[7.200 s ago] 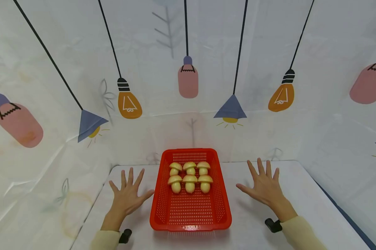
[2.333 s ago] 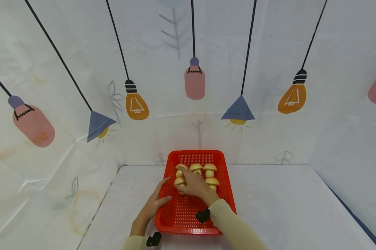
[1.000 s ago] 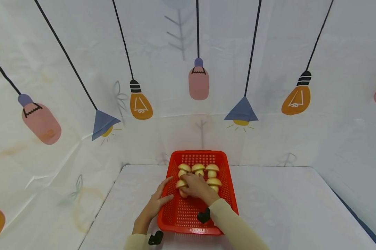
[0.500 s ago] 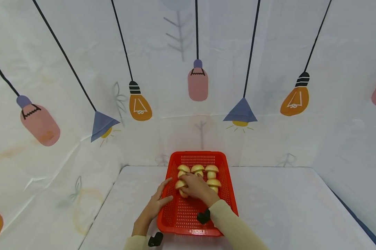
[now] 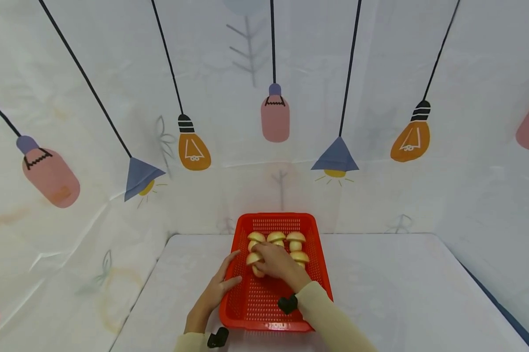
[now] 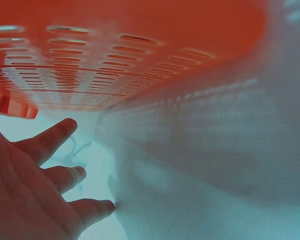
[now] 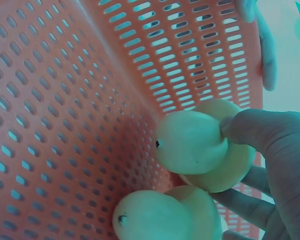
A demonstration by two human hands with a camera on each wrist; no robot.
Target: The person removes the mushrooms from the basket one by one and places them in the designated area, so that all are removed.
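Several yellow mushrooms stand in two rows inside a red perforated plastic basket (image 5: pixel 246 320). My right hand (image 5: pixel 278 264) reaches over the basket and grips the near-left mushroom (image 5: pixel 254 259). In the right wrist view, the thumb (image 7: pixel 242 127) presses that mushroom's stem (image 7: pixel 187 142) where it meets the cap, with other fingers behind the cap. A second mushroom (image 7: pixel 152 217) lies close by; in the head view my hand hides the near-middle one. My left hand (image 5: pixel 213 288) is at the basket's left rim, its fingers extended and spread along the outer wall (image 6: pixel 65 65).
The basket sits on a white table (image 5: pixel 400 293). Behind it hangs a pale sheet (image 5: pixel 229 190) printed with lamps and bulbs. The far-row mushrooms (image 5: pixel 296 241) sit near the basket's back wall. Black wrist bands (image 5: pixel 288 304) show at both cuffs.
Both hands were spread wide on either side of the basket at first. The left came to the left rim, the right into the basket onto the near-left mushroom. Since one second ago, both hold almost still.
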